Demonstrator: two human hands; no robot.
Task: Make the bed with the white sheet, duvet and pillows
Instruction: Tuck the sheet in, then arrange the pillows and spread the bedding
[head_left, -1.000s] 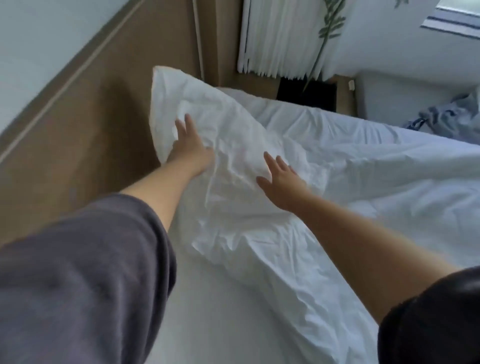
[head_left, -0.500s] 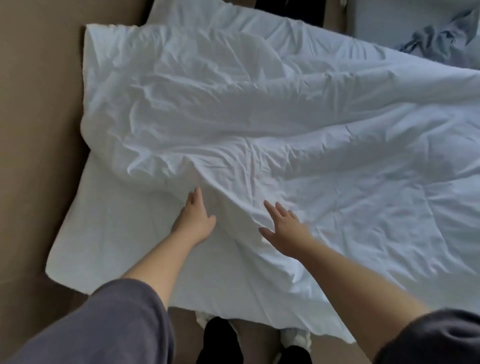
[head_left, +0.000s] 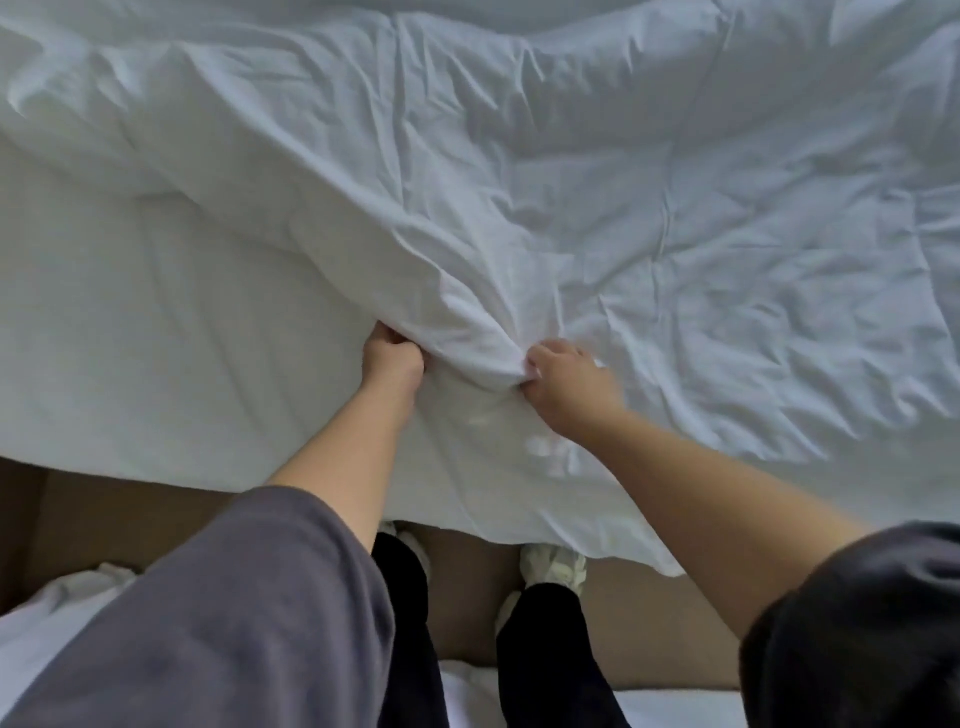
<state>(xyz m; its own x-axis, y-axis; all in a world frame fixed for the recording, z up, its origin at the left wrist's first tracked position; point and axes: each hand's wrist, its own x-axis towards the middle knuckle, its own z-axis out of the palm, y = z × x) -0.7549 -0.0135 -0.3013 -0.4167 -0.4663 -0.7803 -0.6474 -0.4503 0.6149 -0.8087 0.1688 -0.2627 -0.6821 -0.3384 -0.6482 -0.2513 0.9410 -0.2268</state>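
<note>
As both arms stretch forward over the bed edge, grey sleeve (head_left: 234, 623) left and dark sleeve (head_left: 857, 623) right, white shoes (head_left: 553, 566) stand on brown floor (head_left: 104, 509) below. Left hand (head_left: 392, 358) fisted, fingers (head_left: 387, 338) curled round a bunched fold of the duvet (head_left: 571, 182). Right hand (head_left: 569, 379) just beside, fingers pinching the same fold from the other side. Flat white sheet (head_left: 156, 338) lies left of the hands, hanging over the edge. Duvet crumpled across the bed beyond.
</note>
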